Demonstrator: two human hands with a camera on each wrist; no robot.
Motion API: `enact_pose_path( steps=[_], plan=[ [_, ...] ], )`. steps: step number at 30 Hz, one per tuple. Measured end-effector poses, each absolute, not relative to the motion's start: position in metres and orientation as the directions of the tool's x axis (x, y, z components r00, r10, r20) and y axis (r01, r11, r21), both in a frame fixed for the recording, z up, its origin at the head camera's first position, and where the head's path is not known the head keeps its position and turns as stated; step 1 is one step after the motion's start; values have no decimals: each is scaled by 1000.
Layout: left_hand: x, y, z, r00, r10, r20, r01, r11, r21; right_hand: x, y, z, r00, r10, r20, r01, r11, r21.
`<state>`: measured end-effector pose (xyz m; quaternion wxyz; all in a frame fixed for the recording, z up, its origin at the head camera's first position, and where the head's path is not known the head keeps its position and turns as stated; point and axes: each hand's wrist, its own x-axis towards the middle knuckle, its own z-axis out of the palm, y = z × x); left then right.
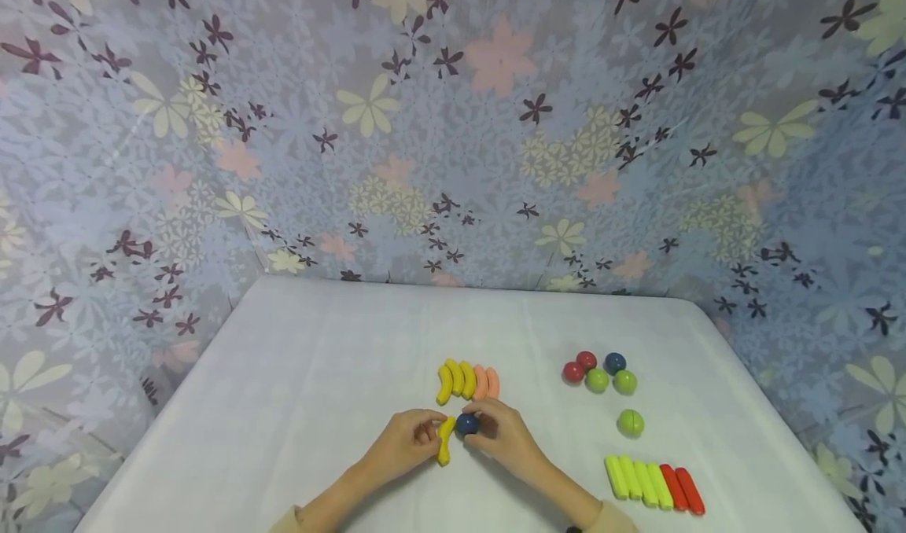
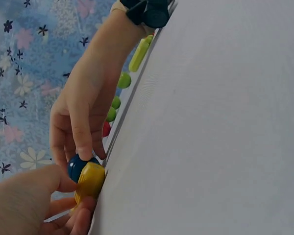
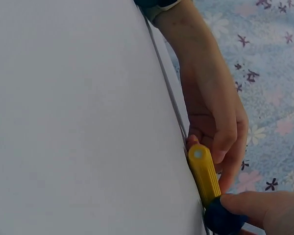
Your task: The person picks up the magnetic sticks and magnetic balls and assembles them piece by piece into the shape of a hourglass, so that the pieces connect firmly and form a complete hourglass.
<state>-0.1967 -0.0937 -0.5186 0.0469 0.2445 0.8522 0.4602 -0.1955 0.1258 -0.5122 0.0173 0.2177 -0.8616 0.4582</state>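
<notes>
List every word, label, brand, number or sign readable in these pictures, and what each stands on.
No text can be read.
Floral backdrop: a small dark mark at left, possibly lettering, too small to tell.
Yellow banana-shaped piece: a pale spot on its end, no readable text.
Dark blue ball: no text visible.

Yellow banana-shaped piece (image 1: 444, 440): slightly curved, pinched, long axis pointing away from the wearer. Glossy dark-blue ball (image 1: 467, 424): gripped just right; mutual contact unclear.
</notes>
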Motion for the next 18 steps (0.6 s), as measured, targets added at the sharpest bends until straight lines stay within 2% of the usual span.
enact_pose_path(
  steps=[11, 18],
  plan=[
    [-200, -79, -518, -901, 385, 200, 401, 565, 721, -197, 123, -511, -913, -353, 204, -369, 500, -784],
    [-196, -83, -521, -896, 398, 197, 405, 551, 730, -198, 122, -512, -918, -336, 211, -366, 518, -773]
  ],
)
